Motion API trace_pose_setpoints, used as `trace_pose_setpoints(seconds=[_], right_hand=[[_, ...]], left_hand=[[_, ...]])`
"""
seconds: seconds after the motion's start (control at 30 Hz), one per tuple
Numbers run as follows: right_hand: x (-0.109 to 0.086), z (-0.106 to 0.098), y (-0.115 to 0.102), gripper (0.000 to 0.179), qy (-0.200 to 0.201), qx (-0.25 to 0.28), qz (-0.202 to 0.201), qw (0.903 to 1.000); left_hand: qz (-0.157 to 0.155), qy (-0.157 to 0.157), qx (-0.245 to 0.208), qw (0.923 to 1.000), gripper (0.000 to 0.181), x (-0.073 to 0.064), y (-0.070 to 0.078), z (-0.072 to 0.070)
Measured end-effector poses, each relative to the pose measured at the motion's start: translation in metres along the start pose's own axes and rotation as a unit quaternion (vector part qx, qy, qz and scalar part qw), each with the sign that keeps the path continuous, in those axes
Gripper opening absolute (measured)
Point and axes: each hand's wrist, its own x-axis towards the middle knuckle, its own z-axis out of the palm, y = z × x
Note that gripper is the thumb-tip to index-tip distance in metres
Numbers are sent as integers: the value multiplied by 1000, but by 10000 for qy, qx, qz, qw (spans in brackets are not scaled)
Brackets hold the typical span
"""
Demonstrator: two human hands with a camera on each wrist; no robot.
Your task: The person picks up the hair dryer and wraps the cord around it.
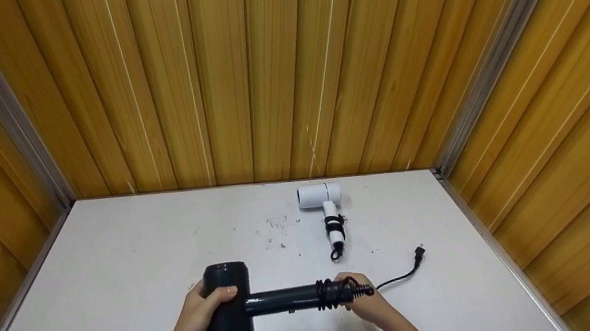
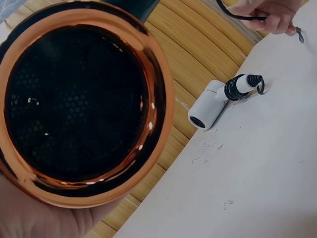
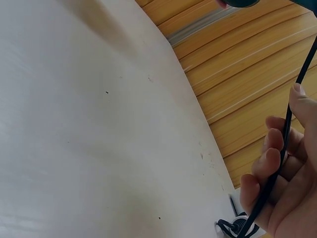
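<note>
A dark hair dryer [image 1: 233,319] with a copper-coloured rim [image 2: 163,106] is held above the table, its handle pointing right. My left hand [image 1: 194,317] grips the barrel, thumb across the front. Several turns of black cord [image 1: 324,294] wrap the handle's end. At that end is my right hand [image 1: 369,304], partly hidden behind the handle in the head view. In the right wrist view, the power cord [image 3: 287,126] runs across its curled fingers and palm. The cord's free end trails right to a black plug [image 1: 419,254].
A white hair dryer [image 1: 312,196] lies towards the back of the white table [image 1: 128,252], black cord wound round its handle. Wood-patterned panels [image 1: 225,83] rise behind the table and at both sides. Small dark marks [image 1: 277,226] spot the tabletop.
</note>
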Motion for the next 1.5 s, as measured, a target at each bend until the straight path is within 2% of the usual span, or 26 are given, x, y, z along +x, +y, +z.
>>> trace_pose_setpoints(seconds=[0.13,0.27,0.37,0.6,0.83,1.17,1.5], right_hand=[[0,-4,-7,23,-180,482,-250,9984],[9,-8,6,30,-143,434,-408,9981],[13,-11,11,29,-42,303,-561,9980],[6,-19,-9,25,50,226,-1016,9946],[4,-21,-14,22,159,229,-861,9959],[-1,-20,-23,20,266,109,-974,9948],[-9,-19,-36,19,285,38,-1065,9939]], left_hand=[[42,-251,61,9997,61,0,-1,-2],[34,-395,196,9990,63,0,-2,-2],[5,-389,295,9988,63,1,-2,-1],[-14,-274,620,9977,69,2,-3,1],[40,-285,864,9958,75,3,-6,4],[91,13,1374,9905,79,2,-7,9],[80,249,1585,9870,82,5,-11,12]])
